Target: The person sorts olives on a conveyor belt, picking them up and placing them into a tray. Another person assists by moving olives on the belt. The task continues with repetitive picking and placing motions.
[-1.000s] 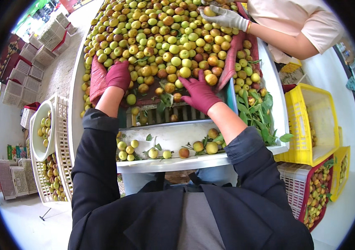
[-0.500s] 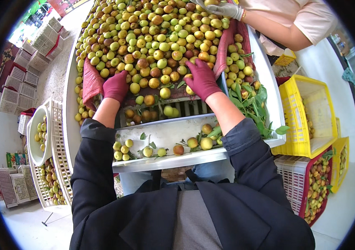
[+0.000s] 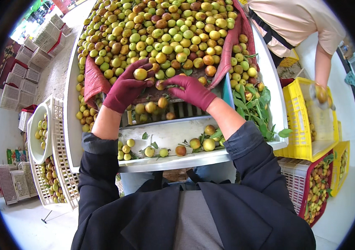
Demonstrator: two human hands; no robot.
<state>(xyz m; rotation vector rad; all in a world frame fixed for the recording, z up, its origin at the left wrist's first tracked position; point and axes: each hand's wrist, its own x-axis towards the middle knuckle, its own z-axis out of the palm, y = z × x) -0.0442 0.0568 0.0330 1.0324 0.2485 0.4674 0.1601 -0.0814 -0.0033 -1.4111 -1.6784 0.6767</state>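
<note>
Both my hands wear maroon gloves, over the near edge of a heap of green and reddish-brown jujubes. My left hand is curled around a yellow-green jujube, which rests against its fingers. To its right, my right hand points inward, its fingertips closed at a small reddish jujube between the two hands. Just below them, several jujubes lie over a slatted opening. Loose jujubes and leaves are scattered along the white tray ledge nearest me.
Red padded cloth flanks the heap on both sides. Leafy twigs lie at right. A co-worker's blurred gloved hand holds jujubes over a yellow crate. At left, a pale basin sits on a white crate.
My hands have drawn closer together from the heap's edge, the left now with a jujube in its fingers. The co-worker's hand has moved from the heap to the yellow crate.
</note>
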